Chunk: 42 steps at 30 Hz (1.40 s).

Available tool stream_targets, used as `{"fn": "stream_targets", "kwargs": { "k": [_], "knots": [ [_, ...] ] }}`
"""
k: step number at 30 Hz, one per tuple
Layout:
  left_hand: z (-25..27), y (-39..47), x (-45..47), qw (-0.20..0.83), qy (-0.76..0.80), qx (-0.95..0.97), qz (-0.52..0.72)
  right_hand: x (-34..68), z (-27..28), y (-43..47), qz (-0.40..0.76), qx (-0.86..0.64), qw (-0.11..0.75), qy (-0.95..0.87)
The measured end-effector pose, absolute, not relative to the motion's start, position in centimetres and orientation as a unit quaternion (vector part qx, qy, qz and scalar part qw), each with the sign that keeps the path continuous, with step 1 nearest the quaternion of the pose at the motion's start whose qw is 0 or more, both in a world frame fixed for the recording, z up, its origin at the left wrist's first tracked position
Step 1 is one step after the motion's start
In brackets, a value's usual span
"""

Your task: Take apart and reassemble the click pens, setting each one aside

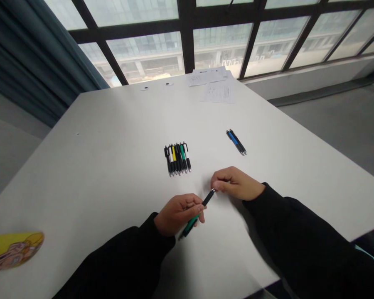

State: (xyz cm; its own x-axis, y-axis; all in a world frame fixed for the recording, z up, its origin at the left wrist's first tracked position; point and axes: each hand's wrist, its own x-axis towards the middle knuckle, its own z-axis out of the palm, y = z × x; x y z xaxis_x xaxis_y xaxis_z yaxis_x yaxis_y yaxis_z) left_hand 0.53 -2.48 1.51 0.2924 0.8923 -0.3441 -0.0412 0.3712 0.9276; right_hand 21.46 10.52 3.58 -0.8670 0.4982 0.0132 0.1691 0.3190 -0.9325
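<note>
A green and black ballpoint pen lies slantwise in my left hand, which grips it round the middle between thumb and fingers. At the pen's silver tip, the thumb and fingertips of my right hand are pinched together. Whether a small part sits between those fingertips is hidden. Just beyond my hands, a row of several pens in black, white, yellow and green lies side by side, tips toward me. Farther right, two pens, one with a blue barrel, rest close together on the white table.
Printed papers lie at the table's far edge, by the window. Two small white pieces with dark spots are to their left. A yellow object with a cartoon picture is at the near left. A blue curtain hangs at the far left.
</note>
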Motion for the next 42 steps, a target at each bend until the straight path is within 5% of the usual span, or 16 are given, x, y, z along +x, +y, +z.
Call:
{"fn": "stream_targets", "kwargs": {
  "k": [22,28,36,42],
  "knots": [
    [1.5,-2.4,0.8,0.633,0.519,0.461,0.343,21.2,3.5,10.4,0.530,-0.258,0.012,-0.808],
    [1.6,-2.4,0.8,0.634,0.523,0.450,0.348,21.7,3.4,10.8,0.576,-0.201,0.074,-0.789],
    [1.5,-2.5,1.0,0.632,0.517,0.437,0.377,21.6,3.2,11.0,0.529,-0.224,0.037,-0.818],
    [0.5,-2.3,-0.1,0.661,0.402,0.376,0.511,22.9,2.7,12.8,0.593,-0.275,0.140,-0.743]
  ]
}}
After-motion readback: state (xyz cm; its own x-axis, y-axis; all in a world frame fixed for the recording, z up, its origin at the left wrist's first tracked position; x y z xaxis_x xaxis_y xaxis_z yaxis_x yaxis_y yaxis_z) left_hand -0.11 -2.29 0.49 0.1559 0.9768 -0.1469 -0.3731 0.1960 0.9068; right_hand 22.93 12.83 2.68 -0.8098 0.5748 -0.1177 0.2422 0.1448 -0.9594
